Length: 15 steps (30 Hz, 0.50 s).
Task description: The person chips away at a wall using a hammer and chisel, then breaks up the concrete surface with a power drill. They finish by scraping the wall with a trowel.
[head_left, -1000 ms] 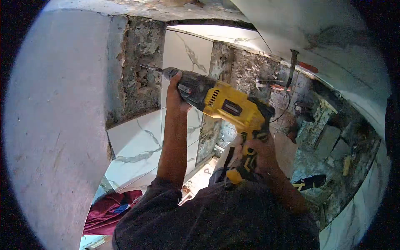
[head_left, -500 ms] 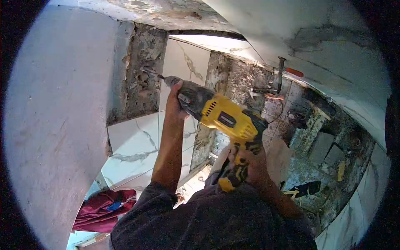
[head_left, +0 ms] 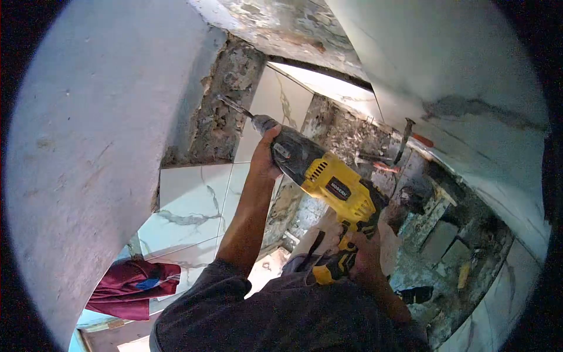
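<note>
A yellow and black rotary hammer (head_left: 339, 186) lies slantwise across the view, its label reading MODERN. Around its dark front barrel is my left hand (head_left: 267, 154), just behind the chuck. My right hand (head_left: 366, 252) grips the rear handle, close to my body. From the chuck a metal chisel bit (head_left: 237, 108) points up and left, its tip overlapping the rough, bare strip of wall (head_left: 217, 132) between the painted wall and the white tiles.
Marbled white wall tiles (head_left: 190, 196) adjoin the bare strip. On the debris-strewn floor at right lie a hammer (head_left: 404, 141), an orange-handled tool (head_left: 422, 140), broken tile pieces (head_left: 440, 242) and a black item (head_left: 415, 294). A maroon cloth (head_left: 126, 290) hangs at lower left.
The view has shifted and turned a little, so the rotary hammer and both hands appear slightly farther right and lower. Both hands keep their hold, and the bit still points at the bare strip.
</note>
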{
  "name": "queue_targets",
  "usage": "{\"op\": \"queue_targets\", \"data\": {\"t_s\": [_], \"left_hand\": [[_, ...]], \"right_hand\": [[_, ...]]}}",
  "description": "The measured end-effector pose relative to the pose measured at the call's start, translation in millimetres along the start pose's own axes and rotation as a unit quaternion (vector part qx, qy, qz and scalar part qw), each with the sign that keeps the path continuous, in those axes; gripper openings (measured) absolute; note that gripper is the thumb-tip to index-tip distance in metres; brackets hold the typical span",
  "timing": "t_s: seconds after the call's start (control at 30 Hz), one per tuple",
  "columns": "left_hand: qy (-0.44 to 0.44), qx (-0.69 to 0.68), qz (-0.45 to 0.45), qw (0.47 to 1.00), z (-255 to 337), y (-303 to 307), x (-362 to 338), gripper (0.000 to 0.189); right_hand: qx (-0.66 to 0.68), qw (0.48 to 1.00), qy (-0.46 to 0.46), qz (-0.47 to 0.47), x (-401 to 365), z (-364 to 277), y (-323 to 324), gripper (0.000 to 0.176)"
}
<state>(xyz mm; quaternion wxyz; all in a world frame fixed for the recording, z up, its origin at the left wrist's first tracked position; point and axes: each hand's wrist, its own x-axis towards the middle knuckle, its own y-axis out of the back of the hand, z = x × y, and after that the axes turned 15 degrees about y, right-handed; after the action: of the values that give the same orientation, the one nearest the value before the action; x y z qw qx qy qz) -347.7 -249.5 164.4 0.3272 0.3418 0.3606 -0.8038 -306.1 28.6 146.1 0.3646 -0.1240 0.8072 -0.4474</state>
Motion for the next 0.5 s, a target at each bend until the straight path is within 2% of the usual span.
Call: {"op": "queue_targets", "data": {"t_s": [0.07, 0.1, 0.13, 0.27, 0.33, 0.43, 0.5], "left_hand": [[0.003, 0.002, -0.015, 1.000, 1.1, 2.7, 3.7, 0.023], [0.008, 0.006, -0.025, 1.000, 0.2, 4.8, 5.7, 0.024], [0.006, 0.002, -0.030, 1.000, -0.5, 5.4, 7.3, 0.024], [-0.002, -0.006, -0.033, 0.999, -0.8, 5.7, 9.6, 0.024], [-0.003, -0.008, -0.040, 0.999, -0.6, 6.5, 8.3, 0.023], [0.002, -0.027, -0.044, 0.999, 1.6, 8.4, 10.5, 0.022], [0.005, -0.033, -0.052, 0.998, 3.2, 12.9, 13.6, 0.022]], "right_hand": [[-0.004, 1.000, 0.011, -0.009, -1.9, 8.1, 7.0, 0.031], [-0.031, 0.999, 0.011, 0.018, -4.4, 22.2, 26.7, 0.030], [-0.058, 0.997, 0.011, 0.046, -2.5, 20.3, 22.6, 0.030], [-0.119, 0.989, 0.083, 0.024, -7.3, 1.7, 0.7, 0.030], [-0.106, 0.991, 0.038, 0.077, -9.4, 7.2, 6.2, 0.030], [-0.070, 0.996, 0.047, 0.026, -6.7, 8.9, 9.2, 0.032], [-0.084, 0.996, 0.029, 0.024, -2.7, 2.3, 0.6, 0.034]]}}
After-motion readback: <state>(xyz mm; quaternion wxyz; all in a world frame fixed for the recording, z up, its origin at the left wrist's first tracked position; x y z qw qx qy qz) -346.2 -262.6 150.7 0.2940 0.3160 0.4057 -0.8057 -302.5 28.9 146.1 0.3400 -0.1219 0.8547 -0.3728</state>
